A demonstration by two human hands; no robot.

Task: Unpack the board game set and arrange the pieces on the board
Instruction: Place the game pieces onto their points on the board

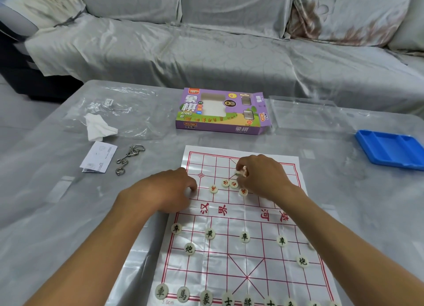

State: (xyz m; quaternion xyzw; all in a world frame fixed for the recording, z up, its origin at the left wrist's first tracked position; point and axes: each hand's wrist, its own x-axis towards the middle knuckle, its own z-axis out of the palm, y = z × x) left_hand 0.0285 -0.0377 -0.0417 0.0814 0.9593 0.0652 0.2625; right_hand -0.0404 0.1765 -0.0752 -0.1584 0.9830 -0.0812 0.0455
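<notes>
1. Board (231, 214), a thin printed sheet, lay flat on the worktop (344, 202), near edge toward the person. The opened purple box (221, 110) sat beyond its far edge, apart from it.
2. Near half looked largely set: dark-lettered pieces (244, 237) stood along the soldier row, two cannons and the back rank at the bottom edge.
3. Far half was barely begun. Four red-lettered pieces (226, 183) sat bunched near the river, not spread along their row.
4. Right hand (263, 177) hovered over the far half, fingers curled round a small clutch of red pieces (242, 171); how many I could not tell.
5. Left hand (169, 191) rested on the board's left margin, fingers curled down with tips at the edge. A piece may have been under them; I could not see one.
6. Judgement on the step: place red pieces one at a time from the right hand, each on a line crossing, not inside a square. Slide the bunched four out to alternate crossings to mirror the near row.
7. Keep the left hand pressing the sheet; it looked light and liable to shift or ruck.
8. Off to the side: a blue tray (390, 149), a wire puzzle (128, 156), a folded leaflet (98, 156).
</notes>
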